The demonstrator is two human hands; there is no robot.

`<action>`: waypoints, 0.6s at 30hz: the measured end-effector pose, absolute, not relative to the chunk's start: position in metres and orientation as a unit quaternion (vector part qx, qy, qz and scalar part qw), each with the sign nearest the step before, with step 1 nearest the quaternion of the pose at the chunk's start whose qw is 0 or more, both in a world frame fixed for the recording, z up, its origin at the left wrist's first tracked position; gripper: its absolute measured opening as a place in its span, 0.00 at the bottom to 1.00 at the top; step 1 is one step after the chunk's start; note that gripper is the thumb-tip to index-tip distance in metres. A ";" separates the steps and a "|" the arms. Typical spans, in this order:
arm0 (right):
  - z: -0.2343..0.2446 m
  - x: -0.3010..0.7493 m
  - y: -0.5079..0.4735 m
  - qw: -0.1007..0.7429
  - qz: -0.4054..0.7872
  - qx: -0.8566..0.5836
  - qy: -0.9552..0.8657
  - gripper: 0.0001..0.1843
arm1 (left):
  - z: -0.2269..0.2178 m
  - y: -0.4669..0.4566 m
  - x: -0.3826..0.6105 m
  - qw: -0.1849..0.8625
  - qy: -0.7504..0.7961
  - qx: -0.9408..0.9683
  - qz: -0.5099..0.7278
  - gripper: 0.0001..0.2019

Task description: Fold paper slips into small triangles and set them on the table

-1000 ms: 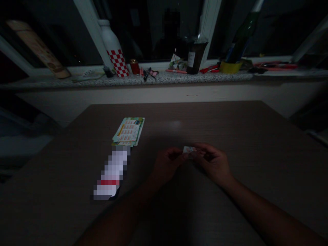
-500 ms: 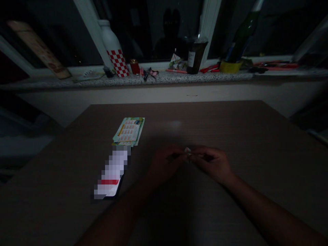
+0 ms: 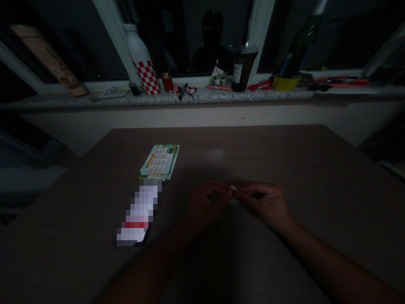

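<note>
In dim light both my hands meet over the middle of a brown table. My left hand and my right hand each pinch one side of a small pale slip of paper, held just above the tabletop. Only a narrow folded edge of the slip shows between the fingertips. To the left lie a stack of green printed cards and, nearer me, a long flat white and red object whose face is blurred out.
A granite windowsill behind the table holds a white bottle with red checks, a small red can, a dark jar, a green bottle, a yellow tape roll, pens and clips. The window is dark.
The slip showed a flat printed face a second ago; now it is folded or turned edge-on and almost hidden between my fingertips. Both hands stayed in place.
</note>
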State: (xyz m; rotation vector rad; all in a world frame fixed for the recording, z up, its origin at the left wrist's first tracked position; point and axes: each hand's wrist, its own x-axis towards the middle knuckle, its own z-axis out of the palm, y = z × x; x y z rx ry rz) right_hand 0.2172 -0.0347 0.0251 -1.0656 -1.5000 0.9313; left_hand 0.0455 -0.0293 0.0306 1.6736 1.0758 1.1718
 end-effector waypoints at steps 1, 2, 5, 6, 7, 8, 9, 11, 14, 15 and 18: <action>0.026 0.218 -0.035 0.511 0.386 -0.436 -0.632 0.04 | 0.029 -0.029 0.046 0.423 0.430 0.650 0.462 0.05; 0.026 0.219 -0.035 0.508 0.384 -0.429 -0.641 0.04 | 0.027 -0.029 0.046 0.443 0.435 0.635 0.461 0.05; 0.025 0.221 -0.034 0.495 0.365 -0.411 -0.672 0.03 | 0.023 -0.027 0.045 0.500 0.446 0.593 0.447 0.11; 0.025 0.222 -0.034 0.490 0.356 -0.407 -0.684 0.03 | 0.022 -0.027 0.044 0.511 0.448 0.588 0.439 0.14; 0.024 0.223 -0.034 0.484 0.347 -0.403 -0.695 0.03 | 0.022 -0.026 0.044 0.518 0.448 0.590 0.428 0.15; 0.024 0.224 -0.034 0.480 0.337 -0.400 -0.704 0.03 | 0.024 -0.026 0.044 0.519 0.450 0.596 0.417 0.15; 0.023 0.224 -0.034 0.476 0.328 -0.400 -0.711 0.03 | 0.025 -0.025 0.043 0.516 0.452 0.605 0.404 0.13; 0.022 0.225 -0.033 0.473 0.308 -0.415 -0.714 0.04 | 0.029 -0.024 0.042 0.507 0.447 0.630 0.383 0.10; 0.021 0.224 -0.033 0.484 0.296 -0.461 -0.683 0.08 | 0.034 -0.023 0.042 0.490 0.450 0.644 0.378 0.08; 0.021 0.224 -0.033 0.485 0.304 -0.471 -0.671 0.11 | 0.034 -0.023 0.042 0.487 0.454 0.640 0.384 0.08; 0.021 0.222 -0.034 0.471 0.358 -0.475 -0.651 0.13 | 0.033 -0.023 0.041 0.472 0.473 0.617 0.415 0.07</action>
